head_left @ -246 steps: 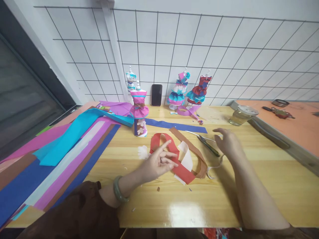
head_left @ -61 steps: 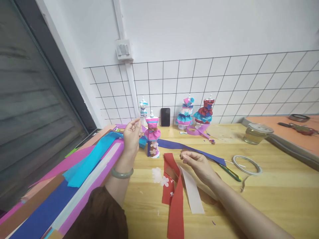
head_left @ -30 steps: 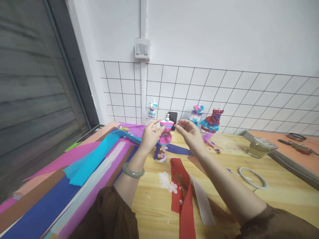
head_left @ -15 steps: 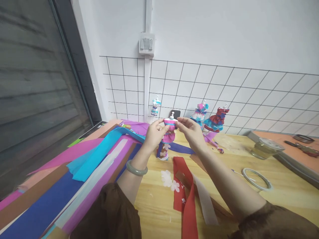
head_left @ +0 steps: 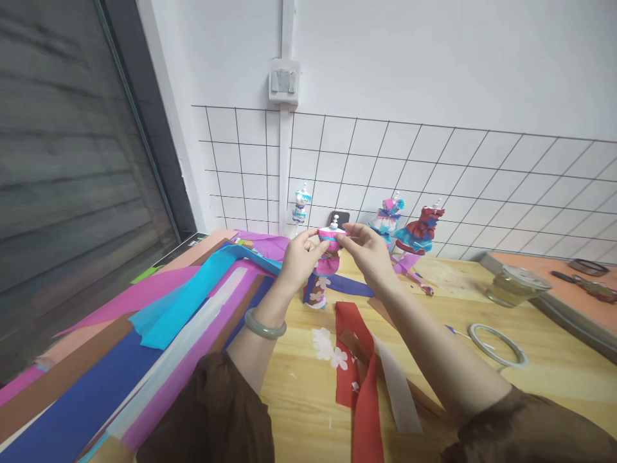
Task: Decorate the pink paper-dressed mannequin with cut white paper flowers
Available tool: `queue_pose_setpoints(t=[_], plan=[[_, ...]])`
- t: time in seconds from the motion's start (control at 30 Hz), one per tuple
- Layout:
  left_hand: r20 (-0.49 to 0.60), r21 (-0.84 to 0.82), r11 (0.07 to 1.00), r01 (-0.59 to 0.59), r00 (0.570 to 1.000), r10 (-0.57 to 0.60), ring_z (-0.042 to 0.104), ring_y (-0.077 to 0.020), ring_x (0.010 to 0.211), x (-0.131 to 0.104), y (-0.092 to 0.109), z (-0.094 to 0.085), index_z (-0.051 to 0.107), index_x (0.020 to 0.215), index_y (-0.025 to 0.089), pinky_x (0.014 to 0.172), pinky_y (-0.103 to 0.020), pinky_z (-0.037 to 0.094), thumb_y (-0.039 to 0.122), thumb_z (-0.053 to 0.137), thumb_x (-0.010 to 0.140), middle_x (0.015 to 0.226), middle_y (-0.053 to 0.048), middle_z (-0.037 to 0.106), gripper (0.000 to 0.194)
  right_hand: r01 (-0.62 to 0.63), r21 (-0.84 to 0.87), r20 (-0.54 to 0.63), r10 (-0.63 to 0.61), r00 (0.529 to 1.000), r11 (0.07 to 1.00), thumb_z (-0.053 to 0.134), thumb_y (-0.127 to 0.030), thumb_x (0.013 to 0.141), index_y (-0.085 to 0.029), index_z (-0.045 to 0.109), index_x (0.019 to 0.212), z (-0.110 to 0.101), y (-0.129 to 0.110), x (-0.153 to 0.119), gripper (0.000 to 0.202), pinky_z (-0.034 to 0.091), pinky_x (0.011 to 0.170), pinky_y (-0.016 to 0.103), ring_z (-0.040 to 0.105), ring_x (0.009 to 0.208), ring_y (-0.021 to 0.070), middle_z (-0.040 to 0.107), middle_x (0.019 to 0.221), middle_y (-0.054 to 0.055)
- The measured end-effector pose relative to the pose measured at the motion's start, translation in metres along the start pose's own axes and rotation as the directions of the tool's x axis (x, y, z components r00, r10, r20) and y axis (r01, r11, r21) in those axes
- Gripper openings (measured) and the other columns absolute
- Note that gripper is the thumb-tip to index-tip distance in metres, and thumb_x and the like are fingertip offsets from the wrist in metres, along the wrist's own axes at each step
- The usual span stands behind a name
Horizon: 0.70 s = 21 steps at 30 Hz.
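A small dress form (head_left: 329, 260) in a pink and light-blue paper dress stands upright between my hands, its white knobbed top showing above them. My left hand (head_left: 303, 262) pinches the bodice from the left, thumb in front. From the right, my right hand (head_left: 367, 252) grips the bodice's upper edge between thumb and fingers. Under the pink skirt, a brown and blue base (head_left: 316, 292) carries white flower shapes. White paper flowers (head_left: 330, 347) lie on the wooden table below, partly over a red paper strip (head_left: 369, 386).
Colourful paper strips (head_left: 110, 366) cover the left side. Behind stand other dressed forms: one white and blue (head_left: 301, 206), one pink and white (head_left: 387, 215), one red (head_left: 427, 230). A tape roll (head_left: 498, 345), a lidded cup (head_left: 515, 286) and scissors (head_left: 585, 284) lie right.
The right thumb and fingers have shifted slightly up and left along the bodice's top edge. Both hands stay on the dress form; the rest looks the same.
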<state>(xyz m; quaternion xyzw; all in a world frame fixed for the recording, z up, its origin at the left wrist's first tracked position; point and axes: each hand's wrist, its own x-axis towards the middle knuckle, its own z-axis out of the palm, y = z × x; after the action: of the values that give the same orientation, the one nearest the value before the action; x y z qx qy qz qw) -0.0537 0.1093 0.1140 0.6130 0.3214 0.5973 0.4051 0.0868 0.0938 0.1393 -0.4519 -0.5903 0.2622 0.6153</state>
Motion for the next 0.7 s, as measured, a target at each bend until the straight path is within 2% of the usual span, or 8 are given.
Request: queue_pose_setpoints(t=[0.37, 0.47, 0.7], plan=[[0.013, 0.012, 1.0, -0.023, 1.0, 0.023, 0.033, -0.0061, 0.042, 0.0, 0.0, 0.0, 0.056, 0.108, 0.013, 0.042, -0.019, 0.026, 0.037, 0.063, 0.072, 0.045, 0.009, 0.036, 0.044, -0.027, -0.013, -0.047, 0.026, 0.999, 1.0, 0.065, -0.034, 0.064, -0.017, 0.06, 0.099, 0.005, 0.003, 0.003, 0.039, 0.044, 0.064, 0.03, 0.056, 0.071, 0.0151, 0.061, 0.089, 0.005], [0.018, 0.017, 1.0, -0.02, 1.0, 0.02, 0.033, -0.0059, 0.041, 0.0, 0.001, 0.0, 0.056, 0.107, 0.013, 0.042, -0.019, 0.024, 0.038, 0.063, 0.072, 0.045, 0.009, 0.036, 0.044, -0.07, 0.003, -0.068, 0.07, 0.995, 0.998, 0.064, -0.033, 0.064, -0.018, 0.06, 0.099, 0.008, 0.001, 0.003, 0.039, 0.042, 0.062, 0.028, 0.055, 0.071, 0.015, 0.06, 0.085, 0.003], [0.017, 0.024, 0.999, -0.027, 0.999, 0.027, 0.032, -0.0056, 0.041, 0.0, 0.003, 0.0, 0.057, 0.106, 0.013, 0.041, -0.019, 0.023, 0.037, 0.063, 0.072, 0.045, 0.009, 0.035, 0.042, -0.214, 0.139, -0.039, 0.221, 0.975, 0.967, 0.066, -0.032, 0.061, -0.02, 0.06, 0.096, 0.011, -0.012, -0.003, 0.037, 0.041, 0.061, 0.027, 0.055, 0.074, 0.0152, 0.061, 0.09, 0.004]])
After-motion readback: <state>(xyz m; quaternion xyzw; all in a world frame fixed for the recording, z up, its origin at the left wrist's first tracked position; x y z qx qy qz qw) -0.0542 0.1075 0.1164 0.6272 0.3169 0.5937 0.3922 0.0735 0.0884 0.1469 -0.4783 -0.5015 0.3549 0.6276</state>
